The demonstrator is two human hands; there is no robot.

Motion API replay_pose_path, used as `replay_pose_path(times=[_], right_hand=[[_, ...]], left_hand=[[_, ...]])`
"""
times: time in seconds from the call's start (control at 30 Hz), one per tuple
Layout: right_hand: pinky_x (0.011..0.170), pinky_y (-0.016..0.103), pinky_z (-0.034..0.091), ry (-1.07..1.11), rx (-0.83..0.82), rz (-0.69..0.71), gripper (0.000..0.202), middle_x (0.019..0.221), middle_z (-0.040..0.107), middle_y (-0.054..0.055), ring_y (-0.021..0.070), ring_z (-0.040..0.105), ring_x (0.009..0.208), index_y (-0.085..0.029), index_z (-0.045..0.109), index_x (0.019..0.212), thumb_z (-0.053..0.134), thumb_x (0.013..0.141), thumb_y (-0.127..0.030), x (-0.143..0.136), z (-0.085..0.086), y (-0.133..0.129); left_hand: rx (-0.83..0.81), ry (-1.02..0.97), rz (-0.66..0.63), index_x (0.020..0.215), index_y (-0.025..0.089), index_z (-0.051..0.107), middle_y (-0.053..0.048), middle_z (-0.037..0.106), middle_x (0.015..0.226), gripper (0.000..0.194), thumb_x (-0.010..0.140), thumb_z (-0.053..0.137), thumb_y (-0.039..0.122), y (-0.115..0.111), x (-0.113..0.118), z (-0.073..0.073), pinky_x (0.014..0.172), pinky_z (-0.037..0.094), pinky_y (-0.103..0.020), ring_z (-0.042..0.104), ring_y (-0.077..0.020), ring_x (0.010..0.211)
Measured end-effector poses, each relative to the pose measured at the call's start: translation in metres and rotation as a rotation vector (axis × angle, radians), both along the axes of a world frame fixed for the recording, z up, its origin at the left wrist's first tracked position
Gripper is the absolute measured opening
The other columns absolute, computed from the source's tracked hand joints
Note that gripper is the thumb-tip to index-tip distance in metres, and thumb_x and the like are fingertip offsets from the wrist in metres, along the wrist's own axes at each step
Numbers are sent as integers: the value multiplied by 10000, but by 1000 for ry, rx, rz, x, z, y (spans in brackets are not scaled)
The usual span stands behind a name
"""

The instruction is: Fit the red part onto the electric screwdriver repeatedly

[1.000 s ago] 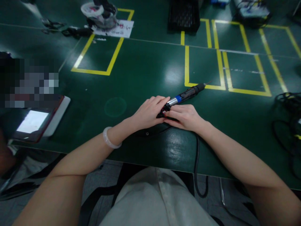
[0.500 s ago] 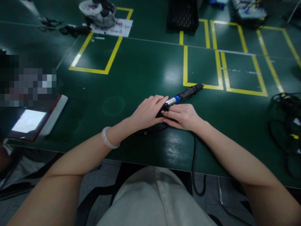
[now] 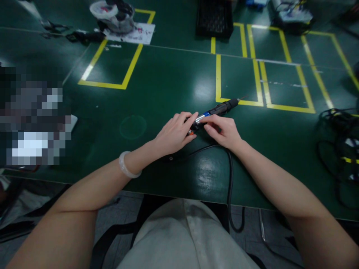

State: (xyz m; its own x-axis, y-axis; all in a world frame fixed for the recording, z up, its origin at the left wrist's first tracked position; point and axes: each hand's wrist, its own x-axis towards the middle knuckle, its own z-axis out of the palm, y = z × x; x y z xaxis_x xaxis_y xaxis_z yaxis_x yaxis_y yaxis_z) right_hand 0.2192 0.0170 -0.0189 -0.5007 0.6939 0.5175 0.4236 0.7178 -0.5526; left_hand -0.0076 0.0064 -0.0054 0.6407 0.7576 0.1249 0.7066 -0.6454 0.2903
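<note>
An electric screwdriver (image 3: 221,108), black with a silver and blue band, lies slantwise on the green table, its thin bit pointing to the upper right. My left hand (image 3: 176,132) is wrapped over its rear end, where a bit of orange shows between thumb and fingers. My right hand (image 3: 223,130) touches the silver band with a fingertip, its thumb below and apart from the finger. A black cable (image 3: 230,179) runs from beneath the hands over the table's front edge and loops down.
Yellow tape frames mark the green table (image 3: 168,74). At the back are a black crate (image 3: 214,20), a clear tub (image 3: 119,18) on a paper, and a device with wires (image 3: 291,13). Tangled cables (image 3: 340,123) lie at the right. A blurred area covers the left.
My right hand has moved off the rear end of the screwdriver, up onto the silver band, and its grip has loosened. My left hand stays on the rear end.
</note>
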Motion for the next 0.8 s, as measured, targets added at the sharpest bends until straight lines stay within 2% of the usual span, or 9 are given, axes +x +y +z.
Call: replay_pose_path(times=[0.1, 0.27, 0.47, 0.67, 0.8], right_hand=[[572, 248, 441, 93, -92, -80, 263, 680, 623, -26, 110, 567, 541, -202, 674, 1079, 514, 1022, -403, 5, -5, 6], [567, 252, 444, 160, -193, -131, 338, 694, 592, -23, 110, 546, 555, -206, 658, 1097, 499, 1023, -495, 9, -13, 12], [553, 246, 427, 144, -204, -130, 353, 678, 581, -26, 105, 530, 545, -199, 655, 1089, 481, 1029, -500, 8, -14, 13], [552, 241, 421, 147, -208, -116, 291, 662, 588, -35, 97, 544, 532, -185, 662, 1083, 499, 1027, -420, 7, -13, 14], [550, 237, 418, 142, -213, -116, 274, 649, 587, -40, 95, 536, 528, -185, 662, 1074, 504, 1023, -403, 6, -14, 14]], left_hand=[[5, 24, 30, 1566, 76, 327, -213, 468, 1389, 702, 959, 609, 289, 9, -9, -1, 1021, 458, -497, 493, -352, 1195], [30, 66, 149, 1585, 101, 305, -203, 449, 1395, 719, 966, 586, 338, 36, -37, -6, 1035, 445, -515, 498, -365, 1210], [4, 67, 360, 1576, 116, 302, -197, 415, 1413, 720, 1009, 519, 502, 81, -94, -14, 1069, 392, -541, 422, -399, 1302], [-35, 63, 600, 1499, 97, 287, -138, 344, 1420, 676, 1049, 463, 570, 125, -154, -16, 1146, 264, -566, 338, -318, 1298], [-64, 81, 780, 1433, 122, 250, -75, 286, 1436, 749, 1014, 409, 722, 152, -184, -15, 1173, 173, -531, 256, -275, 1329]])
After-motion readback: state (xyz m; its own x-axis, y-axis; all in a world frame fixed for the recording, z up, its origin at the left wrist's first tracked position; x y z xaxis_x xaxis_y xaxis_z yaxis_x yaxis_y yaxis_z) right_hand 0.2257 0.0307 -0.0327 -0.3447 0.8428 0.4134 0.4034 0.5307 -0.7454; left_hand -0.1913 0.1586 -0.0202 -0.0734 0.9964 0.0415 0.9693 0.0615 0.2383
